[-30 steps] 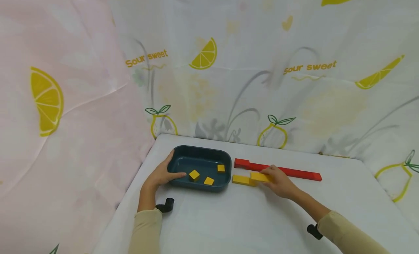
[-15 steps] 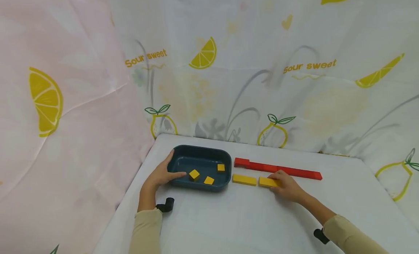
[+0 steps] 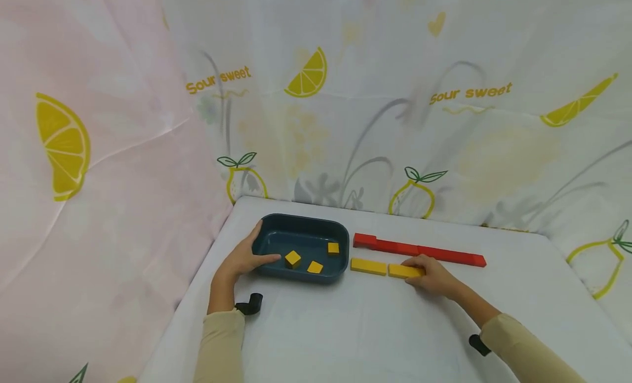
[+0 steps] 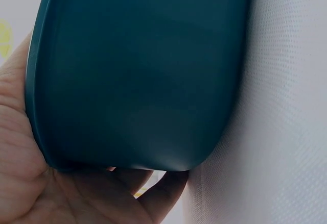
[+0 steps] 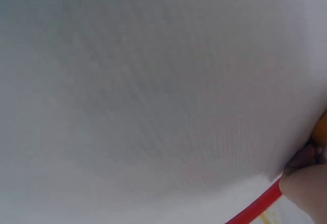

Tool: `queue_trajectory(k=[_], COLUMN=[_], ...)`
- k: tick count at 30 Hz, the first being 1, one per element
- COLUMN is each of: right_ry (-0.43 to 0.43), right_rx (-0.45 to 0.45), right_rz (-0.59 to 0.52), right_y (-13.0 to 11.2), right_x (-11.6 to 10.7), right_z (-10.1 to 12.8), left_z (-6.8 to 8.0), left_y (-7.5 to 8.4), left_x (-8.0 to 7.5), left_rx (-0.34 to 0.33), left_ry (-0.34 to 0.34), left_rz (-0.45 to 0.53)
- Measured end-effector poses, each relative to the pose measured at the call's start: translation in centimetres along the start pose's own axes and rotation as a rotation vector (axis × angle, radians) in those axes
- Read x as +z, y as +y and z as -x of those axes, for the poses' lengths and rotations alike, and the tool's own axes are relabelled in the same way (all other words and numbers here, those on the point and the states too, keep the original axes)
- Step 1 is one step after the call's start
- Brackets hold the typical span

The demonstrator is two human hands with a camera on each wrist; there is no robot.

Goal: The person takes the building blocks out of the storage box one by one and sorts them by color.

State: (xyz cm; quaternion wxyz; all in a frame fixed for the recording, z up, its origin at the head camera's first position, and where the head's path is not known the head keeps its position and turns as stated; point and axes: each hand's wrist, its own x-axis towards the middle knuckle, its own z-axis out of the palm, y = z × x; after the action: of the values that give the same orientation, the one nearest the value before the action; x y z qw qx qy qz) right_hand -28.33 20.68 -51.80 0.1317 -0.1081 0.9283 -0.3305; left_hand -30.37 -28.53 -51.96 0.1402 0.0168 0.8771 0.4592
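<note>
A dark teal tray (image 3: 305,276) sits on the white table with several small yellow pieces inside, among them a yellow cube (image 3: 293,259). My left hand (image 3: 242,259) grips the tray's left end, thumb over the rim; in the left wrist view its fingers curl along the tray's outer wall (image 4: 143,81). To the right of the tray lies a yellow block (image 3: 368,266). My right hand (image 3: 434,276) pinches a second yellow block (image 3: 405,271) by its right end, in line with the first across a narrow gap. The right wrist view shows little of that hand.
Behind the yellow blocks runs a long row of red blocks (image 3: 424,252), with a raised red block (image 3: 365,240) at its left end. A lemon-print cloth (image 3: 316,125) hangs along the table's back edge, and a pink one (image 3: 123,235) on the left.
My right hand has brought its yellow block off the first one, to the right and down onto the table, then slightly left. The left hand and the tray stay put.
</note>
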Motion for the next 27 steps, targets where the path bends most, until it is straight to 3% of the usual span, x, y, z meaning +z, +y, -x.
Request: queue_trajectory(k=[13,20,27], right_ry=[-0.009,-0.014,-0.003], right_rx=[0.036,0.105,0.102], right_rz=[-0.076,-0.111,-0.121], right_y=[0.20,0.18,0.56], right_x=[0.19,0.27,0.48], right_z=[-0.20,-0.26,-0.70], left_z=[-0.14,-0.14,-0.08], left_y=[0.02,0.13,0.09], left_x=[-0.13,-0.25,-0.28], left_rx=[0.006,0.017,0.019], left_ry=[-0.005,-0.014,-0.018], left_rz=[0.004,0.007,0.007])
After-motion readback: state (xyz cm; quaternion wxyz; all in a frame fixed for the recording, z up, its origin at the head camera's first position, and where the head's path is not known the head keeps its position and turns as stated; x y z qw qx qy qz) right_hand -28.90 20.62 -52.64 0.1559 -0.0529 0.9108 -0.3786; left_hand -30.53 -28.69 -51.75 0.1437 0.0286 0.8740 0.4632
